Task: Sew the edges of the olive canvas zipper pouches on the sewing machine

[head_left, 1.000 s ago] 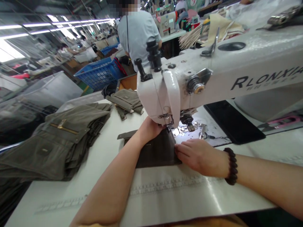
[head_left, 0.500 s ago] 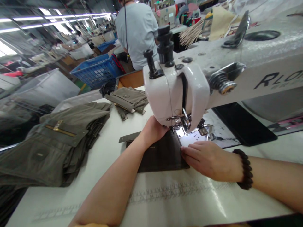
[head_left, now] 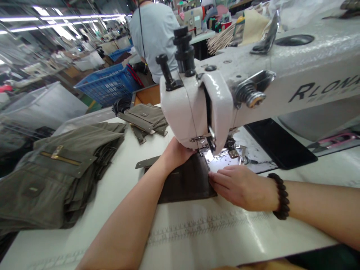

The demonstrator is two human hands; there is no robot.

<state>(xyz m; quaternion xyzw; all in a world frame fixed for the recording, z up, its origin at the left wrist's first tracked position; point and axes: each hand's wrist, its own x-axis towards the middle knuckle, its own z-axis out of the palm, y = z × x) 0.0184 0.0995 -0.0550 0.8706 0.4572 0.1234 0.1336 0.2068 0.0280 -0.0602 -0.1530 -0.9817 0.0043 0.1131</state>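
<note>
A dark brown fabric panel (head_left: 185,182) lies on the white table under the head of a sewing machine (head_left: 194,101). My left hand (head_left: 177,154) rests on the panel's far part, close to the needle area; the machine head hides its fingertips. At the panel's right edge my right hand (head_left: 239,185) pinches the fabric between thumb and fingers. A dark beaded bracelet (head_left: 279,197) circles the right wrist. The presser foot and needle are partly hidden, but the panel's far right edge runs beneath them.
A stack of olive fabric pieces with zippers (head_left: 53,180) lies to the left, with smaller pieces (head_left: 146,118) behind. A black phone-like slab (head_left: 281,144) and pink-handled snips (head_left: 334,140) lie right. Beyond are a blue crate (head_left: 105,86) and a seated person (head_left: 154,35).
The whole view has shifted, so the machine and hands appear a little further left. Both hands keep about the same places on the panel.
</note>
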